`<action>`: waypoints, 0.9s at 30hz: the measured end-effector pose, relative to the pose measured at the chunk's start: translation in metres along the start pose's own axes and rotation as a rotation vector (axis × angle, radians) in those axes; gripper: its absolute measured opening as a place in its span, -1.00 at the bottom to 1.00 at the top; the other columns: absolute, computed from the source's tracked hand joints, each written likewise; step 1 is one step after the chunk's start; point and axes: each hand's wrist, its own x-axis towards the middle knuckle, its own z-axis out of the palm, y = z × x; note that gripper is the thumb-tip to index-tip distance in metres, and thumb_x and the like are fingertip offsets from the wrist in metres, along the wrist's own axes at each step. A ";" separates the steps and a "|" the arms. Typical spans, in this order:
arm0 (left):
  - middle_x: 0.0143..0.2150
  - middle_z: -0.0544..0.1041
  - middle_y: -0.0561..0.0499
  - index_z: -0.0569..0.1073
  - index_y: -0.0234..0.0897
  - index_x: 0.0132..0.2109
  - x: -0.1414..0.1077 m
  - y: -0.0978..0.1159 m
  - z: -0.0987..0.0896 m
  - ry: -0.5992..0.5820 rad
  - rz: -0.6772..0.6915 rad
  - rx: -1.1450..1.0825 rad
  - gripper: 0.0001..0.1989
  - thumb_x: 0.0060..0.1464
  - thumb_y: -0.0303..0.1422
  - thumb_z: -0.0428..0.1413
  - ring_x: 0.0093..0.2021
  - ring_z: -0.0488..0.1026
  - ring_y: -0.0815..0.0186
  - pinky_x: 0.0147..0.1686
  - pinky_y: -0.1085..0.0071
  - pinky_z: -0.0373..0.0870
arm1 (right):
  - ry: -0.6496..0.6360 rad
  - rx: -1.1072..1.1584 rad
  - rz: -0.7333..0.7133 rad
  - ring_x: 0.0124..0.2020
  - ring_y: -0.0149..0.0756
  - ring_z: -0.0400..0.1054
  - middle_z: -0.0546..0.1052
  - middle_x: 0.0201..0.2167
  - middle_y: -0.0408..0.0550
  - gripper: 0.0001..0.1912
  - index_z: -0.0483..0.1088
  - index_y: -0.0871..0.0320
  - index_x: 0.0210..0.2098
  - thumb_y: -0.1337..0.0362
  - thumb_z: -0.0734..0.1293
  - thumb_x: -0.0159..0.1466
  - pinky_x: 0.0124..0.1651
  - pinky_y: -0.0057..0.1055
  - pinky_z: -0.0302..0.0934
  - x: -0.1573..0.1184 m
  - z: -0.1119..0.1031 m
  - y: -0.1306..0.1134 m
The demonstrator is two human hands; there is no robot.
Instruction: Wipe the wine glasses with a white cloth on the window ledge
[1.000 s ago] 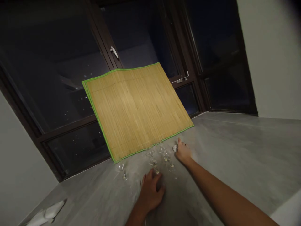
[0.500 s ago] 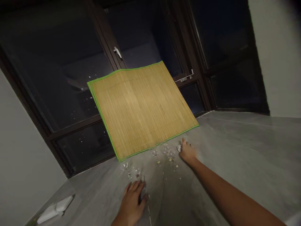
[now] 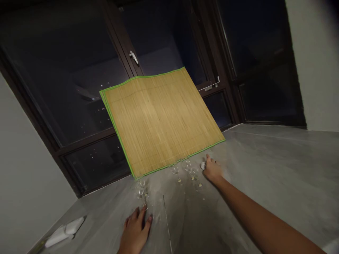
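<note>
My left hand (image 3: 135,229) lies low over the grey surface with its fingers apart. Its index fingertip reaches a clear, glass-like piece, one of a small cluster of clear glasses (image 3: 141,190). Further right, my right hand (image 3: 213,171) rests on the surface, its fingers bent and the index finger pointing forward. Against its thumb side sits a small whitish, shiny object (image 3: 203,165), too blurred to name. Several more clear glasses (image 3: 189,167) with pale yellowish bits at their lower ends stand between the hands, by the near edge of a bamboo mat (image 3: 161,120) with green edging.
The mat leans up against a dark-framed window (image 3: 84,70) with a white handle (image 3: 134,57). On the grey surface (image 3: 278,169) at the lower left lies a white wrapped bundle (image 3: 65,232). Grey walls stand at both sides, and a thin dark line (image 3: 166,215) crosses the surface.
My left hand has moved left, and its fingers have spread from a more closed grip around something clear. My right hand has stayed nearly still.
</note>
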 end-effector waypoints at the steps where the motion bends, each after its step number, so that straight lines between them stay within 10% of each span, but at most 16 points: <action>1: 0.26 0.34 -0.22 0.32 -0.24 0.26 -0.005 0.006 -0.002 0.027 -0.025 0.022 -0.44 0.21 -0.11 -0.15 0.25 0.27 0.06 0.23 0.08 0.10 | -0.002 0.000 0.003 0.07 0.04 0.27 0.40 0.06 0.28 -0.20 -0.09 0.33 0.35 0.42 0.24 0.16 0.01 -0.22 0.11 0.000 0.000 0.000; 6: -0.02 0.52 -0.16 0.53 -0.25 -0.08 -0.010 0.064 -0.005 0.127 0.166 -0.060 -0.64 0.13 -0.29 -0.10 0.03 0.42 0.14 0.07 0.26 0.28 | -0.002 0.000 0.006 0.07 0.04 0.27 0.40 0.06 0.28 -0.22 -0.07 0.32 0.34 0.44 0.23 0.16 0.00 -0.22 0.12 0.000 -0.002 -0.001; 15: 0.39 0.15 -0.21 0.36 -0.25 0.23 0.071 0.173 0.010 0.093 0.295 -0.288 -0.42 0.06 -0.20 0.05 0.38 0.04 0.07 0.32 0.16 -0.12 | -0.006 -0.023 0.006 0.07 0.01 0.29 0.41 0.07 0.28 -0.24 -0.07 0.32 0.34 0.41 0.23 0.18 0.02 -0.23 0.12 0.000 -0.003 -0.002; 20: 0.27 0.36 -0.16 0.41 -0.21 0.20 0.075 0.174 0.006 0.103 0.340 -0.263 -0.49 0.15 -0.18 -0.05 0.28 0.22 0.10 0.28 0.15 -0.01 | -0.006 -0.037 0.009 0.09 0.01 0.27 0.39 0.09 0.27 -0.24 -0.07 0.31 0.34 0.42 0.22 0.18 0.03 -0.24 0.12 -0.001 -0.003 -0.001; 27: 0.21 0.43 -0.08 0.42 -0.14 0.19 0.005 0.121 -0.005 0.065 0.396 -0.193 -0.47 0.09 -0.16 -0.02 0.24 0.26 0.10 0.29 0.21 0.02 | -0.027 -0.014 0.003 0.10 0.01 0.26 0.38 0.09 0.29 -0.26 -0.10 0.31 0.35 0.39 0.21 0.22 0.05 -0.23 0.09 -0.001 -0.003 -0.001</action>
